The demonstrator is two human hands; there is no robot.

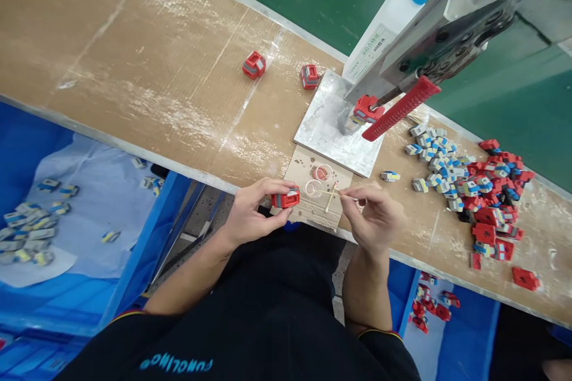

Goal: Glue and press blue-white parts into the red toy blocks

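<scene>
My left hand [250, 212] pinches a red and grey toy vehicle part [286, 197] between thumb and fingers, just past the bench's near edge. Held in my right hand [374, 214] is a thin stick [333, 192], pinched by thumb and forefinger. It points left, with its tip at a small clear cup [313, 189]. A second cup [322, 172] behind it has something reddish inside. Both cups stand on a stained cardboard piece [308, 212]. A cotton swab [329, 201] lies there too, below my stick.
A metal press [447, 53] with a red handle [402, 108] stands on a metal plate [326, 113], with a red part under its tip. Behind is a white bottle [379, 30]. Red parts [487, 232] and grey parts [433, 149] pile up right. Blue bins [134, 238] flank me.
</scene>
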